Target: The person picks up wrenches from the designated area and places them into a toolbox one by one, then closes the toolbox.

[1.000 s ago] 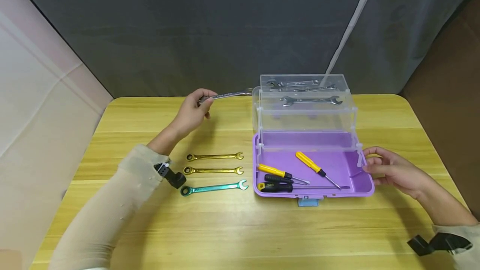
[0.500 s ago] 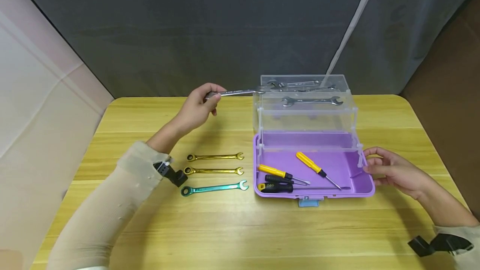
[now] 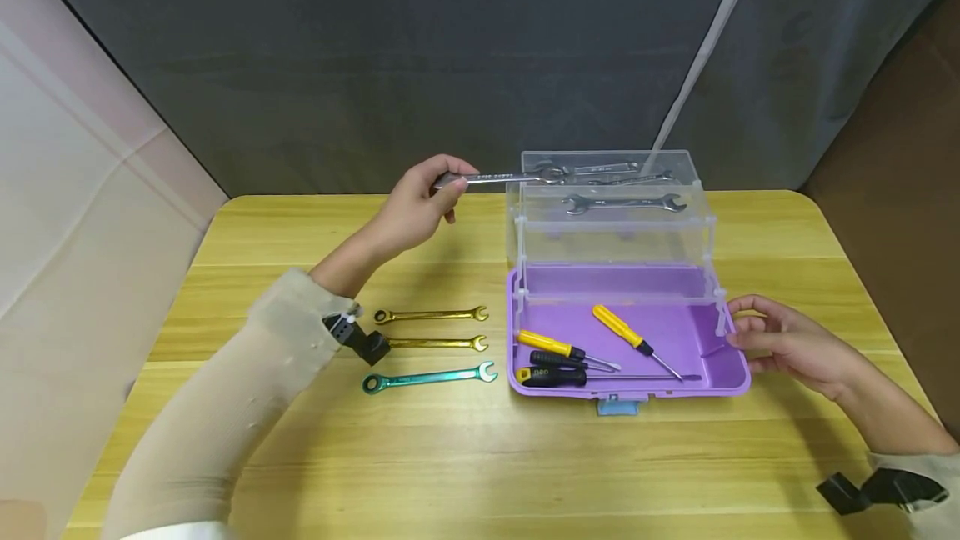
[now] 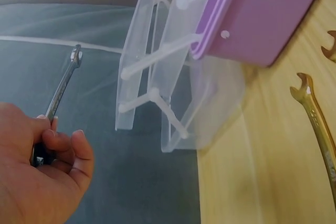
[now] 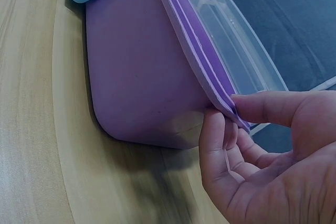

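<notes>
My left hand pinches one end of a silver wrench, held level in the air. Its far end overlaps the left part of the clear upper tray in the head view. In the left wrist view the wrench points away from the fingers, apart from the tiers. Several silver wrenches lie in the clear trays. Below them is the purple toolbox, holding several screwdrivers with yellow or black handles. My right hand grips the box's right rim between thumb and fingers, as the right wrist view shows.
Left of the box, two gold ratchet wrenches and a teal one lie on the wooden table. A blue latch sticks out from the box's front. A dark curtain hangs behind the table.
My left hand has moved right and slightly up with the silver wrench, bringing its far end from the tray's left side to over it. My right hand stays on the rim.
</notes>
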### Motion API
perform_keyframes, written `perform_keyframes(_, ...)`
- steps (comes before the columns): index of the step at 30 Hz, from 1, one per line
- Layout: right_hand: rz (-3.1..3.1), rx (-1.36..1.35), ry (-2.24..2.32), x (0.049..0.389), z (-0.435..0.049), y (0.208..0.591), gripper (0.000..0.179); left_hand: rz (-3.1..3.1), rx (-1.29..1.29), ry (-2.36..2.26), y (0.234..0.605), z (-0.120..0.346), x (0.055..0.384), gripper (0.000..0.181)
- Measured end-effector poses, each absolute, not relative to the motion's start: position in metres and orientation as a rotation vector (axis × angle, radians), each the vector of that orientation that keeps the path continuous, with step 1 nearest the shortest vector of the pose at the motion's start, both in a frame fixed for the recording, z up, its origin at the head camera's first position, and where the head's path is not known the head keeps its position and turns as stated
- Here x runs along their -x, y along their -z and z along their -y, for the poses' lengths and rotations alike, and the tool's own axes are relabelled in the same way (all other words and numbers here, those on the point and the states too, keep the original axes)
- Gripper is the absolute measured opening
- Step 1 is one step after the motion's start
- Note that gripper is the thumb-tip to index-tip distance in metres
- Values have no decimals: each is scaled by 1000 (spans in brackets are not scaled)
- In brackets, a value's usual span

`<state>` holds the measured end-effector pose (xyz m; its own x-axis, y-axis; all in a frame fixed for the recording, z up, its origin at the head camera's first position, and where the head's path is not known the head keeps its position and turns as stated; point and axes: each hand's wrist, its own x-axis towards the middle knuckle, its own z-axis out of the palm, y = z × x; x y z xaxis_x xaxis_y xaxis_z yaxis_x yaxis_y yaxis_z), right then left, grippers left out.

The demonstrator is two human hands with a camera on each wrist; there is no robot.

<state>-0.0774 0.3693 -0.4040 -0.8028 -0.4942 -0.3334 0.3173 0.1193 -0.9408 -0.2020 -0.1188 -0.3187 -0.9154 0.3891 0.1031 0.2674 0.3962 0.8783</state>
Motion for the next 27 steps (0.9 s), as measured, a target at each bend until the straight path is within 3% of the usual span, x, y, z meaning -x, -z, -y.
perform_keyframes(27,-1813,152,1737,77,-372,404,31,-2524,-745,-1336,309,41,212,23)
